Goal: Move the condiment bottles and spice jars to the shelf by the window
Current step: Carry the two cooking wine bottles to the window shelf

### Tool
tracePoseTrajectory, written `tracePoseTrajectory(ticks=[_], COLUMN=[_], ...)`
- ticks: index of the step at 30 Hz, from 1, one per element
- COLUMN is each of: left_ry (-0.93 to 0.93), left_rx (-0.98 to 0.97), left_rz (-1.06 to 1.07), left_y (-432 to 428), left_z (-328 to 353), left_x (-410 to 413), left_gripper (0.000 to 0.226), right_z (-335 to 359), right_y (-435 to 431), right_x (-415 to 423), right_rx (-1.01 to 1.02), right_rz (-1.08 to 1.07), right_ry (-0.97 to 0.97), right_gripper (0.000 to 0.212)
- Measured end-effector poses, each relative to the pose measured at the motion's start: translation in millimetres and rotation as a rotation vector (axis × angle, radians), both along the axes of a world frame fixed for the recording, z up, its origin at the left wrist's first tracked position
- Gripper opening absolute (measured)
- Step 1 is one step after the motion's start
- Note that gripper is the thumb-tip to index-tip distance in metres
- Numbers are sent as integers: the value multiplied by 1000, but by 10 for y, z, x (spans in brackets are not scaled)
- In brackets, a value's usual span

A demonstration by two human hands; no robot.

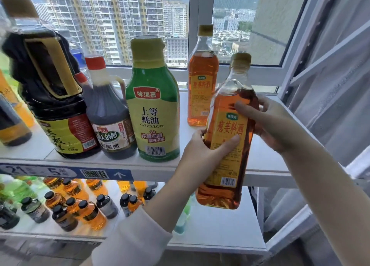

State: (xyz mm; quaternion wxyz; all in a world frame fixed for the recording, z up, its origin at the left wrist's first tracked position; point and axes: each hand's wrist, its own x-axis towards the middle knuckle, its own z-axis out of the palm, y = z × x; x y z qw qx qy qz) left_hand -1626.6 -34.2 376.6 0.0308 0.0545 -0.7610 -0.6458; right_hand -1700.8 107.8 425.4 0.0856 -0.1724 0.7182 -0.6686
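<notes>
both hands, left hand (202, 147) and right hand (266, 121), gripping the amber bottle (228, 137) tilted at center-right, in front of the shelf (260, 161).

A: Finish of the nearer tall clear plastic bottle of amber liquid (228, 185)?
B: Smooth, glossy; its yellow label (228, 125) looks like matt paper.
A: And the squat green plastic oyster-sauce bottle (153, 113)?
B: Shiny wrap film. The white flat shelf board (260, 157): smooth, matt, material unclear

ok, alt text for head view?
The left hand and right hand hold a tilted amber bottle in front of the upper shelf by the window. On it stand a matching bottle, a green oyster sauce bottle and a dark vinegar bottle.
</notes>
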Motion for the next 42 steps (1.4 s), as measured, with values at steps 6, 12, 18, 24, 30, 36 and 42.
tracePoseTrajectory(ticks=[6,12,18,24,30,36,42], left_ry=[129,164,109,88,67,75,75], left_rx=[-167,-214,-185,-161,-114,-118,-130], left_rz=[92,213,268,260,247,238,247], left_y=[-73,-201,-280,-277,-250,-239,-259], left_z=[141,-50,-165,-226,-268,-286,-302], left_x=[1,178,247,252,230,224,237], left_gripper=[63,55,53,52,47,46,51], right_z=[144,159,111,67,51,-71,-605], right_y=[-142,-333,-466,-514,-527,-470,-304], right_x=[-39,-92,-191,-249,-279,-263,-111], right_rx=[-71,-108,-119,-77,-80,-67,-43], right_rz=[-60,-76,-69,-45,-33,1,-40], right_ry=[94,189,247,307,336,331,173], right_gripper=[89,75,77,72,70,83,81])
